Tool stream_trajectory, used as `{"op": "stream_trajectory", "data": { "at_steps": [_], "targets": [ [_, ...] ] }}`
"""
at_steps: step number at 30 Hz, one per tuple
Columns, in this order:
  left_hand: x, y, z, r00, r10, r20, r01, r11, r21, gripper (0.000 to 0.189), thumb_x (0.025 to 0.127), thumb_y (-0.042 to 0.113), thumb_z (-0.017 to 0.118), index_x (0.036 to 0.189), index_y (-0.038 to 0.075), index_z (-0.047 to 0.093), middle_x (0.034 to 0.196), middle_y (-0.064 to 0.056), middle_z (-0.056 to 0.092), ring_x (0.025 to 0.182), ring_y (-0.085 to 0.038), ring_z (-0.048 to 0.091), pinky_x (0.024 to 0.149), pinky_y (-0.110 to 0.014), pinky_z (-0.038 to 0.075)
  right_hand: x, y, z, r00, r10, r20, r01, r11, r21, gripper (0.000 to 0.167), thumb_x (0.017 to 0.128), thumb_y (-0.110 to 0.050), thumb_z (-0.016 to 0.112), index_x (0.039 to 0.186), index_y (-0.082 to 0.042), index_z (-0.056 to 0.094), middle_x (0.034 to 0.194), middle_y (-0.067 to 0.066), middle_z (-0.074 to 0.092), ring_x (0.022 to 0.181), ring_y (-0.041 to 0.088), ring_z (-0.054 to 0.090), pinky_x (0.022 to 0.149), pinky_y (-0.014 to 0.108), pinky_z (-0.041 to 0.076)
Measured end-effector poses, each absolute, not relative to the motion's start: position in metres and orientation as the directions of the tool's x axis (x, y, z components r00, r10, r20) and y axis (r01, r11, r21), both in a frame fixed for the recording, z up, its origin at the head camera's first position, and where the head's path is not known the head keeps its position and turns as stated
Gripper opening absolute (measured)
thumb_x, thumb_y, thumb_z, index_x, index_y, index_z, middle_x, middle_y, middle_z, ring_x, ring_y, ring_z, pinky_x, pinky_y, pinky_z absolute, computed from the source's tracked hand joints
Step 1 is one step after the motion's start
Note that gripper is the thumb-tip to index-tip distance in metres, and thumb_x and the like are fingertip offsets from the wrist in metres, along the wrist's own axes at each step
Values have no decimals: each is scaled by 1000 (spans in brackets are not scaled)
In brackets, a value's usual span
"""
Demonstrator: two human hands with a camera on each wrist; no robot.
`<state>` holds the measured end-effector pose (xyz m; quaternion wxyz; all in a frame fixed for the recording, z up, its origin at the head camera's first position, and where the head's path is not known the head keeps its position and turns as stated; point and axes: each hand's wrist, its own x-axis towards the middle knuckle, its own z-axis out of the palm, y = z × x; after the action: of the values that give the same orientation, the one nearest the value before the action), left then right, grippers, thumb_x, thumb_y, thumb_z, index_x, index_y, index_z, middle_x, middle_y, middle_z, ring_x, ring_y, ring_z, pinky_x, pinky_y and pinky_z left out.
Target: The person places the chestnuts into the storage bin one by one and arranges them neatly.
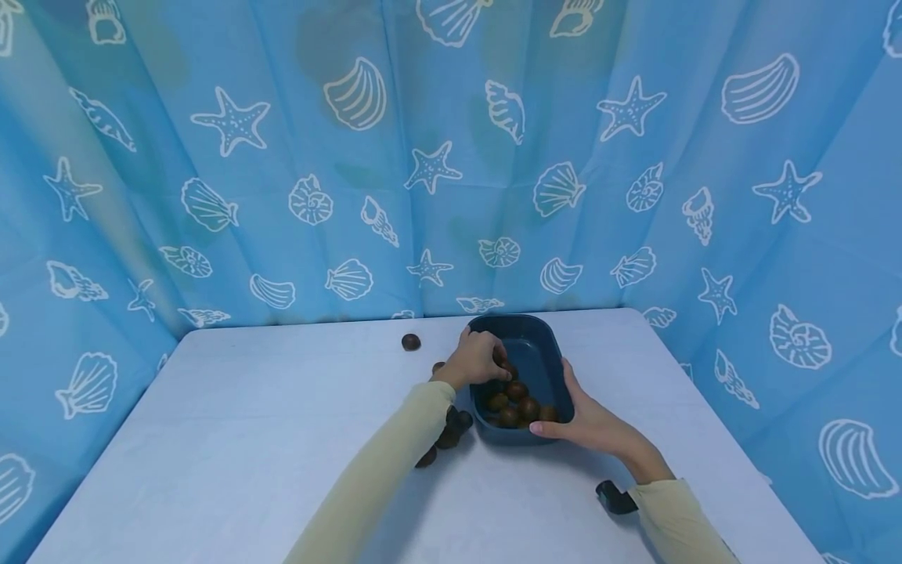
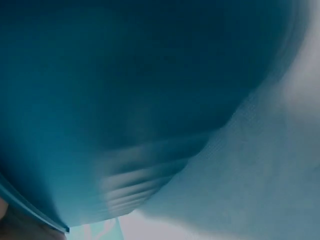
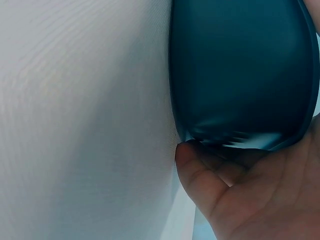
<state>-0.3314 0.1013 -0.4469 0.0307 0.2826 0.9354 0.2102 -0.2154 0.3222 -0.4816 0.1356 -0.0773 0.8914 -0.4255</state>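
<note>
A dark blue rectangular bin [image 1: 541, 345] stands toward the back right of the table, with several round brown fruits [image 1: 528, 408] gathered in its near half. My left hand [image 1: 479, 359] reaches over the bin's left rim, its curled fingers holding a round brown fruit [image 1: 509, 369] that is partly hidden by them. My right hand [image 1: 592, 419] grips the bin's near right corner, thumb over the near rim and fingers along the right wall. In the right wrist view this hand [image 3: 265, 200] lies against the bin's wall [image 3: 240, 70]. The left wrist view shows mostly the bin's outer side [image 2: 125, 90].
More brown fruits [image 1: 426, 457] lie left of the bin, partly behind the left forearm. One single fruit [image 1: 411, 342] sits apart near the table's back edge. Black wrist cameras [image 1: 616, 498] project from both sleeves. A blue shell-patterned curtain [image 1: 395, 196] hangs behind the white table [image 1: 247, 439].
</note>
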Motion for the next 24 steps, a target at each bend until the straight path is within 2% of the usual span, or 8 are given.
{"op": "stream_trajectory", "data": {
  "at_steps": [17,20,24],
  "targets": [
    [-329,103,-447,-844,533,64,509,757,410,28,86,29,85,108,13,80,103,1,80,116,-19,69,131,-55,14,-215,324,-480,-952,-246,-181,-14,629,-777,132,86,-58,75,161,-22,-28,174,17,-14,159,52,4,117,78,21],
    [-330,99,-446,-845,531,62,493,729,475,32,87,29,84,114,12,78,110,0,79,117,-19,67,126,-48,32,-215,324,-481,-952,-250,-177,-18,623,-782,132,86,-58,75,161,-23,-27,175,17,-13,159,53,5,117,78,21],
    [-332,88,-443,-848,525,74,452,641,620,38,91,26,80,123,8,74,121,-5,75,117,-21,67,103,-37,56,-215,324,-482,-952,-247,-182,-15,632,-775,132,85,-59,75,161,-23,-27,175,18,-11,158,53,6,116,79,22]
  ]
}}
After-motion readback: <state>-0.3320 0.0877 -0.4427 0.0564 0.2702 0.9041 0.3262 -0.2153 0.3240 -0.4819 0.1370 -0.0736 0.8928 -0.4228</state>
